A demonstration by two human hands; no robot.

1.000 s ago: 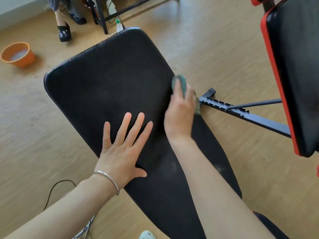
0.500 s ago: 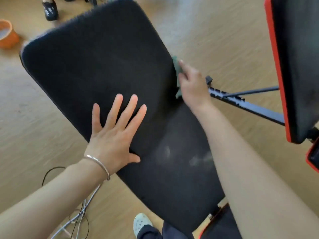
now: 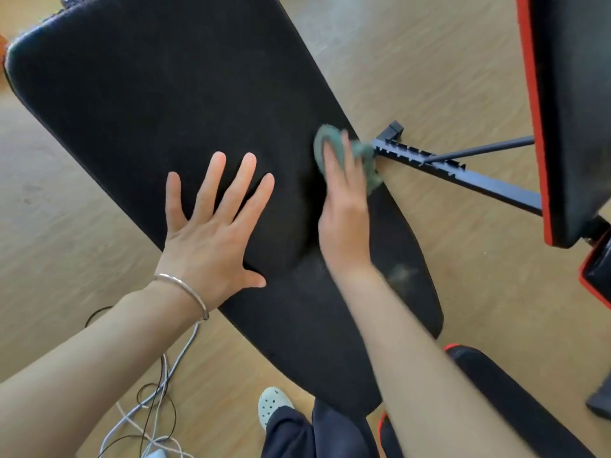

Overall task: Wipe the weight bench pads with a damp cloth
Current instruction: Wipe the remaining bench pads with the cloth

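Observation:
A large black bench back pad (image 3: 165, 94) slants across the view, with faint pale smears near its lower right. My left hand (image 3: 211, 226) lies flat on the pad's near left edge, fingers spread and a silver bangle at the wrist. My right hand (image 3: 344, 213) presses a green cloth (image 3: 325, 140) onto the pad's right edge with straight fingers. The cloth pokes out past the fingertips and over the edge. My thumb is hidden.
A second black pad with red trim (image 3: 575, 110) stands at the right. A black notched frame bar (image 3: 479, 180) runs between the pads over the wooden floor. A red-trimmed seat pad (image 3: 496, 385) is at lower right. Cables (image 3: 155, 391) and my shoe (image 3: 272, 403) are below.
My right hand slid the cloth along the pad's right edge and now lies flatter on it. The view dropped closer to the pad. My left hand stayed planted.

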